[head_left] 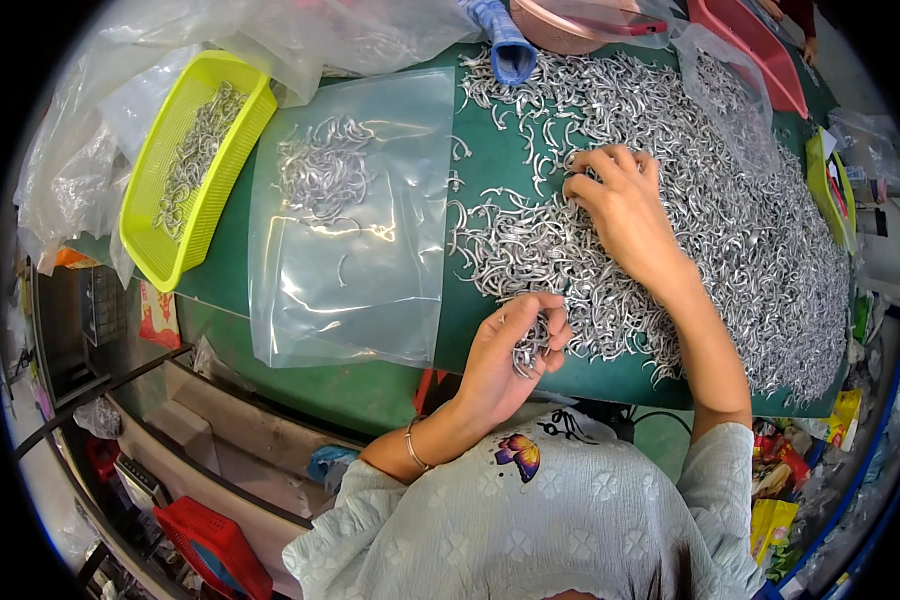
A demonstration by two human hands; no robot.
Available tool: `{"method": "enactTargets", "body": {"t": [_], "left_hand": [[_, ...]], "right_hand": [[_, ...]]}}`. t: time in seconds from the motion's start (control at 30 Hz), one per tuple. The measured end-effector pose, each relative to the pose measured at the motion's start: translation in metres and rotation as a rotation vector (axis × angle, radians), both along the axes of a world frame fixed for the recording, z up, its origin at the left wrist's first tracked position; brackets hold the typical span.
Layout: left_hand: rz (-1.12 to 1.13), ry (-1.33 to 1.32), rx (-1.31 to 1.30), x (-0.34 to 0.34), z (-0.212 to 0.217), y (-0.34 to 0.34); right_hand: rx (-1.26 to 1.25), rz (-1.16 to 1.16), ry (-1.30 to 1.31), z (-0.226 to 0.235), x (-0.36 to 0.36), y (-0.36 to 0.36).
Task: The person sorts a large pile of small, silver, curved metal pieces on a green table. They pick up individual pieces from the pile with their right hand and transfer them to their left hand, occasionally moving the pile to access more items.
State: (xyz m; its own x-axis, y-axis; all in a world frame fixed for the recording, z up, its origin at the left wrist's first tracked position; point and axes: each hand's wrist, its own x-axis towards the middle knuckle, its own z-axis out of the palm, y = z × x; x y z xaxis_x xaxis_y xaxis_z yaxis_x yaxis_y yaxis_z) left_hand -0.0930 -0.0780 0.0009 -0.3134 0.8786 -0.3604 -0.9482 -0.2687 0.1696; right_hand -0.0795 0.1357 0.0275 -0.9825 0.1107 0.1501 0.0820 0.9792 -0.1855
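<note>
Nearest to the body, the left hand is curled with the palm up at the front edge of the green surface. Its grip is closed around a small bunch of silver metal hooks, and some ends stick out between the fingers. Just beyond it, the right hand lies flat on the big pile of hooks that covers the right half of the surface. Its fingers are spread and pressing into the pile, the grip open and holding nothing that I can see.

To the left lies a clear plastic bag, flat, with a small heap of hooks inside near its far end. Further left stands a yellow basket with more hooks in it. At the far edge are a red tray and more crumpled plastic.

In my judgement the risk is in the left hand: the bunch is loose and the hooks tangle easily, so some may slip out and drop over the near edge of the surface. The sharp curved ends could also prick the fingers of the pressing hand.
</note>
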Motion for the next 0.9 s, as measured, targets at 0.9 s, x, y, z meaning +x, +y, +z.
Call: {"method": "enactTargets", "body": {"t": [0.9], "left_hand": [[0.067,0.091,-0.124,0.002,0.015,0.006]], "right_hand": [[-0.399,-0.070,-0.015,0.032,0.041,-0.021]]}}
